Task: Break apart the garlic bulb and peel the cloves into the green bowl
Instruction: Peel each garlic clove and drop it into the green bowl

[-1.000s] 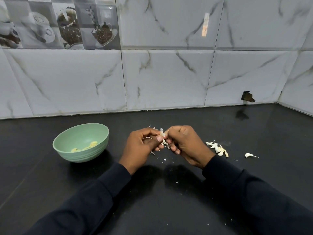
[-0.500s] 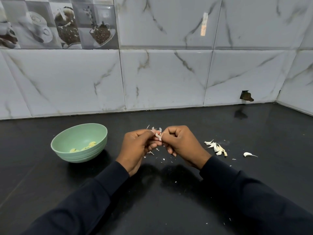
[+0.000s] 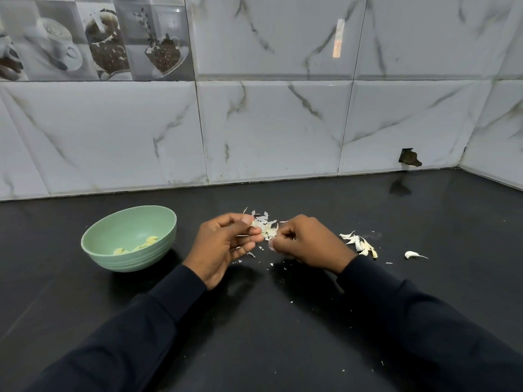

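Ok, both hands are mid-counter, close together and low over the black counter (image 3: 283,335). The left hand (image 3: 226,244) pinches a garlic clove (image 3: 266,230) with loose papery skin between thumb and fingertips. The right hand (image 3: 308,244) is curled, fingertips at the right end of that skin; can't tell if it actually grips. The green bowl (image 3: 127,261) sits left of the hands, apart from them, with a few peeled cloves (image 3: 147,241) inside. Skin flakes (image 3: 264,214) lie just beyond the hands, with more crumbs on the near side. A pile of unpeeled cloves (image 3: 359,244) lies just right of the right wrist, and a single clove (image 3: 412,254) further right.
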